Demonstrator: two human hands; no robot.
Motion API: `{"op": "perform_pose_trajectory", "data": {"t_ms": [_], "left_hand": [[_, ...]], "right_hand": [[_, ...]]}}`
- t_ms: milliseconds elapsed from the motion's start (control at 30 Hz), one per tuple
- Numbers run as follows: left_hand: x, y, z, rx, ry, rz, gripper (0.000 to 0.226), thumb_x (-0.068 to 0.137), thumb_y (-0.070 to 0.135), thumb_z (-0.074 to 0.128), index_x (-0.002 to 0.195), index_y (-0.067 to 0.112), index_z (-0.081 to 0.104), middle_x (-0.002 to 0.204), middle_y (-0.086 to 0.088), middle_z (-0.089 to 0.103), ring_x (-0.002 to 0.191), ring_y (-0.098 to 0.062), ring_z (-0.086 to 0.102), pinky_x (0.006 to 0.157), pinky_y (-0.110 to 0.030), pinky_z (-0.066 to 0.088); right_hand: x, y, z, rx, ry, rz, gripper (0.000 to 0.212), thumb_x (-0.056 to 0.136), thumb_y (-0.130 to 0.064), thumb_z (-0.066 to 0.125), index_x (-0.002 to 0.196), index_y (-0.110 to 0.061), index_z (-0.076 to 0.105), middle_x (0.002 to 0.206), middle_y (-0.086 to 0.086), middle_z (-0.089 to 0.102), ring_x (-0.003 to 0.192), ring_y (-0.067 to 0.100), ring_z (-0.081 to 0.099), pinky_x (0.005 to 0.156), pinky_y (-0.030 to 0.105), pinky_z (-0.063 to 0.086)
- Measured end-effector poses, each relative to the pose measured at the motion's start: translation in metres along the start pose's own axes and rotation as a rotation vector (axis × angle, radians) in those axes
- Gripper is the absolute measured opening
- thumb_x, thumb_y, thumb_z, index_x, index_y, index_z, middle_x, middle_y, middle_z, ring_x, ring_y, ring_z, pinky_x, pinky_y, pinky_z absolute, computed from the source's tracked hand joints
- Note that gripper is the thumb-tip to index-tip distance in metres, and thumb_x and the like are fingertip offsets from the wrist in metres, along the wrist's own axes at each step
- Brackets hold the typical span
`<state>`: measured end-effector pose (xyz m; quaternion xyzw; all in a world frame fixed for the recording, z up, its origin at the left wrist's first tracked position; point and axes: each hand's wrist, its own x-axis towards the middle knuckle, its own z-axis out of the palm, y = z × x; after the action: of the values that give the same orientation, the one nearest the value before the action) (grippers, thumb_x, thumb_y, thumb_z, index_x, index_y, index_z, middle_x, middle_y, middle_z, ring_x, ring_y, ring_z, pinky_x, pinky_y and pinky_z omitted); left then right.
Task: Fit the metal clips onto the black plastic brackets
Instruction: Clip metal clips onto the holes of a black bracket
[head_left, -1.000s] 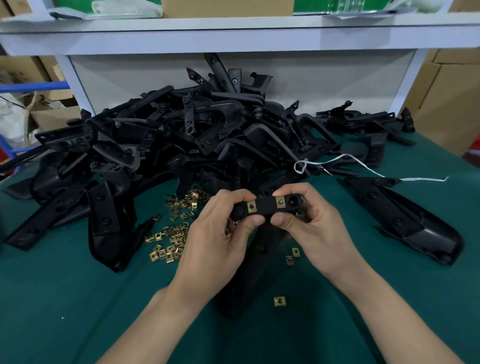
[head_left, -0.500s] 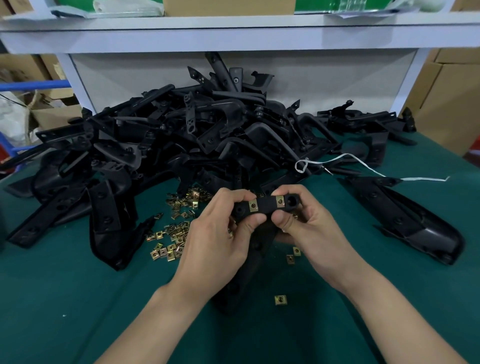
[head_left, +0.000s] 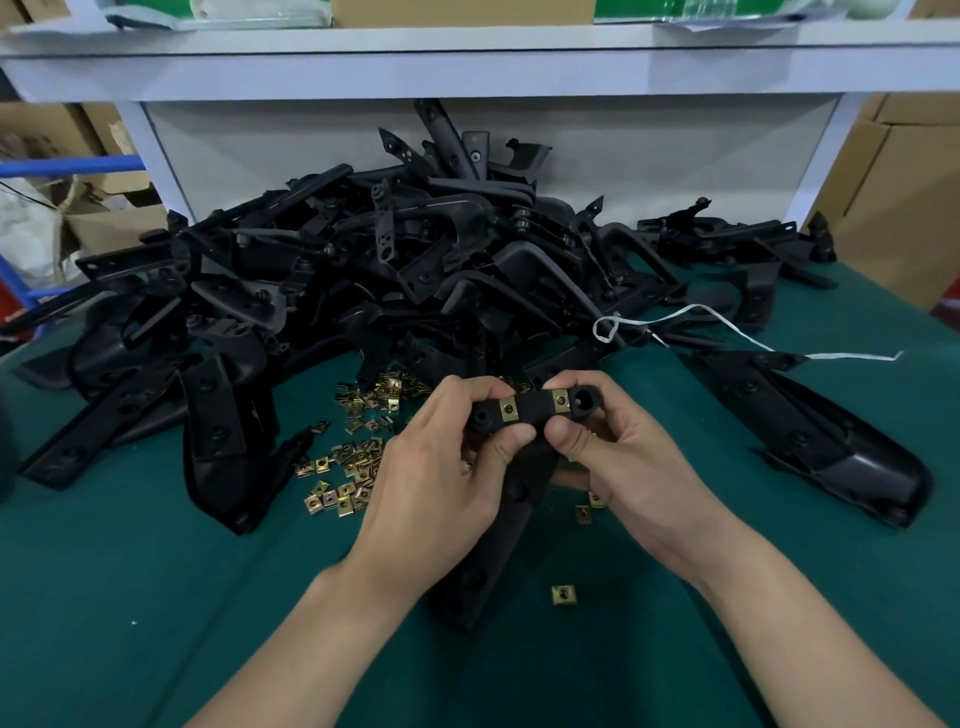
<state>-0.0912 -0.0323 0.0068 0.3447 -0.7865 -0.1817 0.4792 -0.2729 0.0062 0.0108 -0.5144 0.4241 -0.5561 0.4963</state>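
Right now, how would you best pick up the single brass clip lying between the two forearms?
Probably pinch the lone clip by two opposite edges, coming straight down from above: it lies flat on the green cloth, apart from the other clips.

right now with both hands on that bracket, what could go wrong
1. The left clip on the bracket may not be fully seated. Pressing by the left hand or right hand could skew it, though seating is hard to judge here.
2. A stray clip lies apart from the loose clip pile and could get lost.
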Motion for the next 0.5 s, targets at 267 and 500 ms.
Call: {"op": "perform_pose_trajectory", "data": {"t_ms": [267, 500], "left_hand": [[0.0005, -0.0001, 0.0015, -0.057, -0.018, -0.058, 0.024, 0.093, 0.052, 0.054, 0.114, 0.041, 0.05, 0.093, 0.019, 0.063, 0.079, -0.011, 0.062, 0.065, -0.021, 0.048], [0.0012, -0.0034, 0.0008, -0.054, -0.039, -0.079, 0.024, 0.093, 0.052, 0.056, 0.114, 0.041, 0.051, 0.09, 0.018, 0.064, 0.075, -0.012, 0.062, 0.06, -0.021, 0.048]], "right_hand": [[0.0002, 0.0, -0.0002, 0.0, 0.032, 0.01, 0.049, 0.07, -0.054, 0.086, 0.11, -0.032, 0.068, 0.104, -0.006, 0.071, 0.099, 0.017, 0.07, 0.085, 0.042, 0.058], [0.0005, 0.0023, -0.0002, -0.02, 0.043, 0.031, 0.049, 0.071, -0.056, 0.085, 0.111, -0.033, 0.067, 0.105, -0.005, 0.071, 0.101, 0.019, 0.07, 0.087, 0.047, 0.058]]}}
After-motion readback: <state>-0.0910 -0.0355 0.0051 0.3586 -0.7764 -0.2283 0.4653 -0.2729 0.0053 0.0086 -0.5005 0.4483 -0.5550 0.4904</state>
